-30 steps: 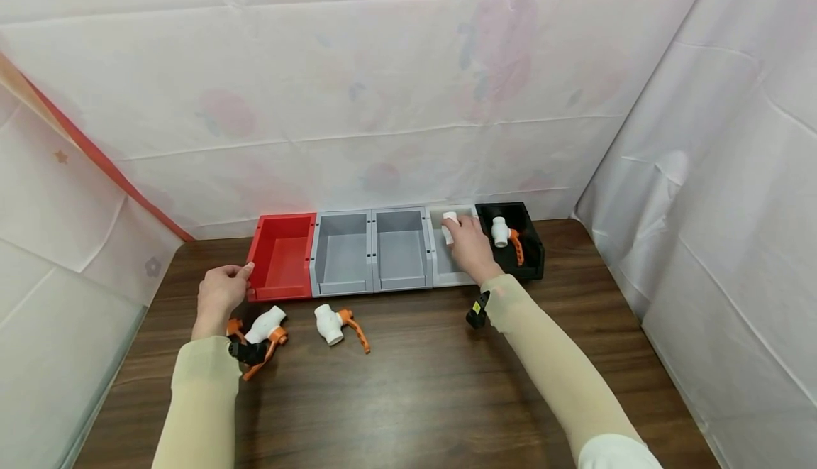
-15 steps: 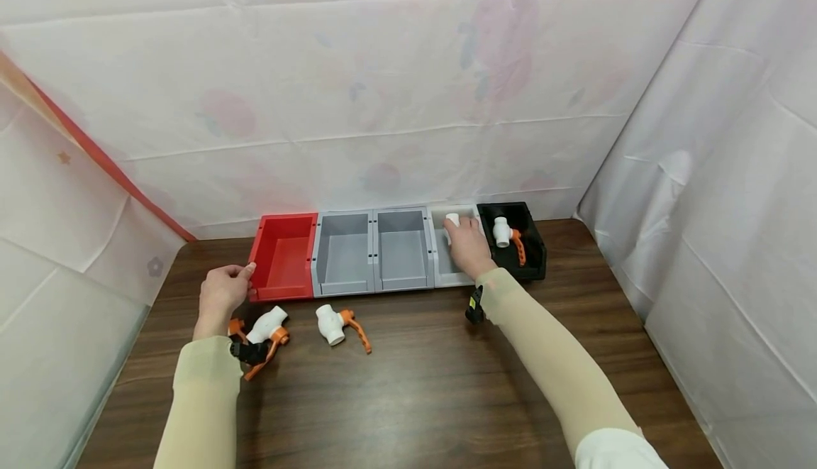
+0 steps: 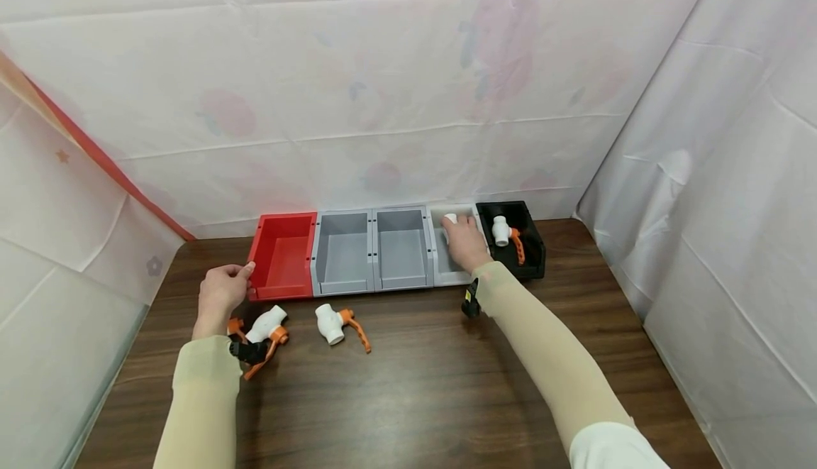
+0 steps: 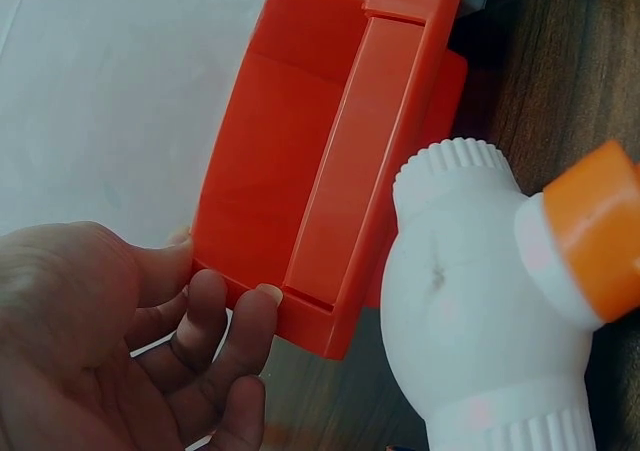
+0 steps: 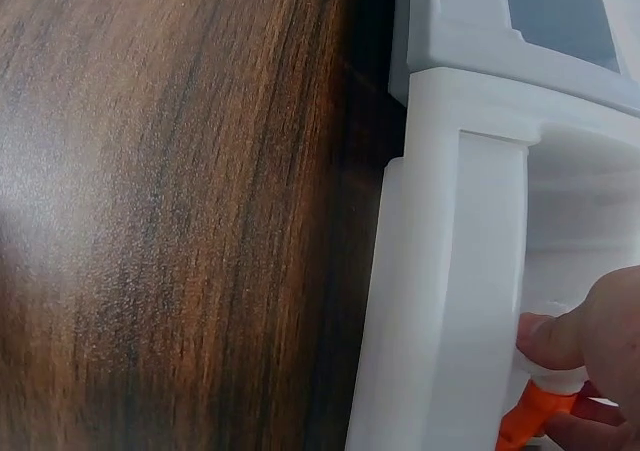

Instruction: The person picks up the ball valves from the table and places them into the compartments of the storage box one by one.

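Note:
At the left end of the row, my left hand [image 3: 223, 290] pinches the near left edge of the red bin [image 3: 281, 256]; in the left wrist view thumb and fingers [image 4: 205, 321] hold its rim [image 4: 310, 326]. My right hand [image 3: 467, 243] reaches into the white bin [image 3: 454, 279] and grips a white valve [image 3: 450, 218], mostly covered by the hand. In the right wrist view the thumb [image 5: 550, 341] lies against the valve, and its orange handle [image 5: 535, 416] shows beneath.
Two grey bins [image 3: 343, 252] stand between the red and white ones. The black bin [image 3: 532, 260] at the right holds a valve [image 3: 501, 231]. On the table lie another valve [image 3: 330, 325] and, beside the left wrist, a white valve [image 3: 267, 323] with orange handles around it.
My right wrist and forearm have shifted slightly left, while the hand stays in the white bin on the valve. My left hand keeps its place at the red bin.

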`<state>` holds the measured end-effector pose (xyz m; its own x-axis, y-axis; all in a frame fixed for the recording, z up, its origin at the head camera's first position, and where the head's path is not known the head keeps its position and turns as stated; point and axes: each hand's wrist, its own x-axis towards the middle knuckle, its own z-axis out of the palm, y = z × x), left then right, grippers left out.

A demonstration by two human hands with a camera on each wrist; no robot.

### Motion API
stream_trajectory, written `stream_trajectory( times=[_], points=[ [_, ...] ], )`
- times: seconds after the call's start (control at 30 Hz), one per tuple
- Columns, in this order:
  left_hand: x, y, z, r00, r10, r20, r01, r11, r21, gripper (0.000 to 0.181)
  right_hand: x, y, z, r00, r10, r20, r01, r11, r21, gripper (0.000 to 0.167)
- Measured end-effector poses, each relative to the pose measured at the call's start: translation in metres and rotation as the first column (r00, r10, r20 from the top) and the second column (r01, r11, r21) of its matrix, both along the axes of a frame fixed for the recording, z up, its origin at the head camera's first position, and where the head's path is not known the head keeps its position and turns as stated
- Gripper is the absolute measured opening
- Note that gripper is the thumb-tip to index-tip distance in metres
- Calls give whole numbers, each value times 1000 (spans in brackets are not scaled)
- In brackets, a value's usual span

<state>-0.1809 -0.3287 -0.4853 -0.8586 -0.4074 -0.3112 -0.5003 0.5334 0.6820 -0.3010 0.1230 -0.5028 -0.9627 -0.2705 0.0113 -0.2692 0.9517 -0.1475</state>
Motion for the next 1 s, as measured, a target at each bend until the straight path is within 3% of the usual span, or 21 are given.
stream_trajectory(
  times=[0.47,0.67,1.0],
  points=[
    [1,3,2,1000,-6,3,6,1000,-3,58,-4,1,-8,997,-2,71,-2,999,52,32],
    [2,2,2,1000,-12,1,12,1000,-9,60,-1,1,-10,998,0,56,-3,999,39,32],
    [2,2,2,1000,-16,1,16,1000,-26,61,2,-1,-10,995,-22,93,22,1000,-5,47]
  ],
)
